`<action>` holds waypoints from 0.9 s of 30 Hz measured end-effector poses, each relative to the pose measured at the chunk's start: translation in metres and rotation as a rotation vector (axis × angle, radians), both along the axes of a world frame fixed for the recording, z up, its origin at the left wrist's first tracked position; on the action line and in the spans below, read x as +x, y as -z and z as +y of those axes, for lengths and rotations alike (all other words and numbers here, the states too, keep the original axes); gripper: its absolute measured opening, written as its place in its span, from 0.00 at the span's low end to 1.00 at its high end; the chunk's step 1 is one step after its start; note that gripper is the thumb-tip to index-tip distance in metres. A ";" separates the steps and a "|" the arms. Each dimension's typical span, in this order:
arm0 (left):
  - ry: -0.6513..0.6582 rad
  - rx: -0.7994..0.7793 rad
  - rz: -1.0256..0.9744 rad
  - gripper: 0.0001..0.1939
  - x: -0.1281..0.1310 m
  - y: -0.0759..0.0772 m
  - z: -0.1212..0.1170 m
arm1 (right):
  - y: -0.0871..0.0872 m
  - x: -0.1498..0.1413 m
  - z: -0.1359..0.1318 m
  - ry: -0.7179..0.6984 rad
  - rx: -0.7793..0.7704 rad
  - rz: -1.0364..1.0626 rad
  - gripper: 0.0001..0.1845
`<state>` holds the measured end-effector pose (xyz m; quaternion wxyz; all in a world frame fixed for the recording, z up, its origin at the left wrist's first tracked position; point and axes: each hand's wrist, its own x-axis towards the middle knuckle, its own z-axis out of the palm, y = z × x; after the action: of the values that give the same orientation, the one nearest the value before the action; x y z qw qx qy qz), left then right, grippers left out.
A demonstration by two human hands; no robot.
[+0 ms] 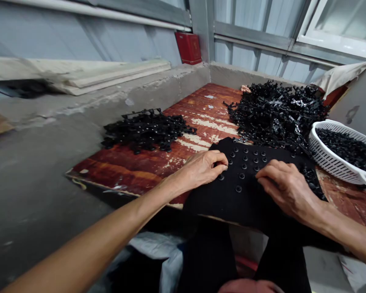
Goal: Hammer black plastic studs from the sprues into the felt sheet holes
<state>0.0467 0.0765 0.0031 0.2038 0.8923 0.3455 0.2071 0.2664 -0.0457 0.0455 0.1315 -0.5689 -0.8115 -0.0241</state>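
Rows of small round black pieces [242,176] stand on a black cloth [213,199] at the near edge of the table. My left hand [209,165] is over the cloth's left side, thumb and forefinger brought together beside the leftmost pieces. Whatever sits in that pinch is too small to make out. On the right of the rows, my right hand [280,183] hovers low with its fingers curled together. Its fingertips are close to the pieces, and what they hold, if anything, is hidden.
A large heap of black plastic parts [277,110] lies behind the cloth, and a smaller pile [146,130] at left. The white basket [332,156] at right holds small black pieces. A red box [189,48] stands in the corner. The worn red-brown table [134,169] meets a concrete ledge.
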 end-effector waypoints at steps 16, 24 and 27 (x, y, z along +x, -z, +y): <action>-0.061 -0.154 -0.065 0.16 -0.015 -0.007 -0.010 | 0.012 -0.076 0.026 -0.222 0.008 -0.182 0.06; -0.105 -0.069 -0.130 0.13 -0.029 -0.002 -0.036 | -0.002 0.044 0.002 0.162 0.027 -0.275 0.15; -0.135 0.048 -0.157 0.11 -0.024 -0.004 -0.051 | 0.007 0.087 -0.006 0.211 -0.048 -0.276 0.13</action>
<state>0.0227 0.0256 0.0069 0.1943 0.8525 0.3828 0.2981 0.3534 -0.0513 0.0387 0.0019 -0.6452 -0.7579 -0.0961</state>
